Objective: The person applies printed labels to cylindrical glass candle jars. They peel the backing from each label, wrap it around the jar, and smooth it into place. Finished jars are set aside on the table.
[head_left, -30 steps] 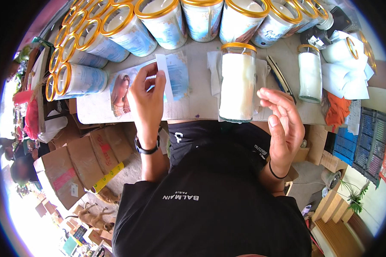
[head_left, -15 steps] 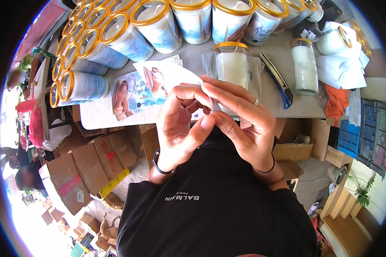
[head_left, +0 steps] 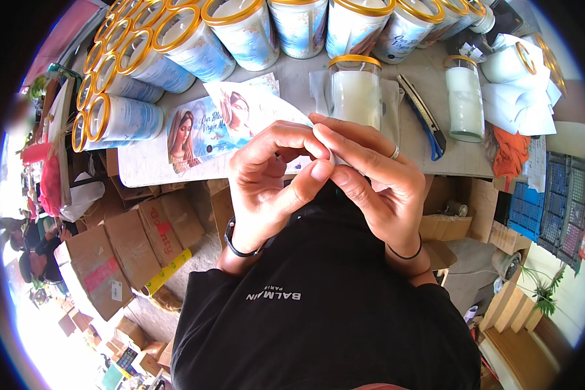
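My left hand (head_left: 266,185) and my right hand (head_left: 380,192) meet over the table's front edge, fingertips pinched together on the corner of a printed label (head_left: 276,107). White paper shows between the fingertips; the rest of that label stretches back to the left, with a veiled figure on it. Beneath it lie more printed labels (head_left: 187,144) in blue and white. Just beyond my right fingers stands a white candle in a clear glass (head_left: 356,91), gold-rimmed and without a label. Whether the label's backing is parting from it is hidden by my fingers.
Rows of labelled candles (head_left: 250,39) fill the table's back and left. A utility knife (head_left: 424,120) lies right of the plain candle, before another unlabelled candle (head_left: 465,107). Crumpled white papers (head_left: 526,101) and an orange cloth (head_left: 510,153) sit farther right. Cardboard boxes (head_left: 130,247) stand below left.
Both hands stay pinched on the label's corner, my fingertips slightly closer together. The view has shifted a little, moving the table's contents slightly in the picture.
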Demonstrator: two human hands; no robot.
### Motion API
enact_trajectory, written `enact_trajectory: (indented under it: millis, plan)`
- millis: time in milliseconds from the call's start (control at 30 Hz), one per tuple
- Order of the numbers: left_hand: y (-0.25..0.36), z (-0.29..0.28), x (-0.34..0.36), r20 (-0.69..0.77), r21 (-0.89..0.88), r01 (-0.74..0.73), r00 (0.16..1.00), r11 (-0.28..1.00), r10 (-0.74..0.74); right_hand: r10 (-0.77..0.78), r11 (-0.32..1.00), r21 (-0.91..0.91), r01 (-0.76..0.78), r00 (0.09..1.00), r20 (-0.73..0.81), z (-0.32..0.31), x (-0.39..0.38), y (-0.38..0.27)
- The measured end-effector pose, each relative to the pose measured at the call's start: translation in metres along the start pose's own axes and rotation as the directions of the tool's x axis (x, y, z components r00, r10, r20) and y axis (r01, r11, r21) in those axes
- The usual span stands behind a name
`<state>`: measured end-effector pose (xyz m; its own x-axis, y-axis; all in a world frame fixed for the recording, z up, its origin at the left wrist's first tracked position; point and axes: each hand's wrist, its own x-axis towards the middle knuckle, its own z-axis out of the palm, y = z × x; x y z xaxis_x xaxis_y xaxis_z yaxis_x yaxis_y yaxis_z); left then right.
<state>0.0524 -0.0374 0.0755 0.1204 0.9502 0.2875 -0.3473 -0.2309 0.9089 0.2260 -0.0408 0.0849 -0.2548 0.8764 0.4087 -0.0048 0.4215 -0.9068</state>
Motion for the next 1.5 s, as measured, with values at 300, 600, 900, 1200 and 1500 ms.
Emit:
enact_trajectory:
  millis: [300, 600, 900, 1200, 1500]
  plan:
    - [0.0, -0.006, 0.001, 0.025, 0.016, 0.017, 1.0, 1.0, -0.018, 0.042, 0.998, 0.053, -0.043, 0.999, 0.005, 0.0, -0.001, -0.003]
    - [-0.002, -0.003, 0.001, 0.016, -0.006, 0.019, 1.0, 1.0, -0.019, 0.056, 0.997, 0.059, -0.056, 0.998, -0.008, -0.002, -0.002, -0.003]
    - [-0.002, 0.003, 0.002, -0.027, 0.327, -0.1, 0.993, 0.94, 0.115, 0.064, 0.997, -0.047, -0.068, 0.994, -0.092, 0.006, -0.006, -0.006]
    - [0.006, 0.002, -0.01, 0.114, 0.112, -0.095, 0.99, 0.989, 0.082, 0.287, 0.958, 0.112, -0.265, 0.896, -0.338, -0.016, -0.006, -0.012]
    - [0.02, -0.079, -0.04, 0.05, -0.657, 0.288, 0.939, 0.697, -0.341, -0.19, 0.571, -0.686, -0.451, 0.741, -0.644, -0.214, -0.004, -0.001]
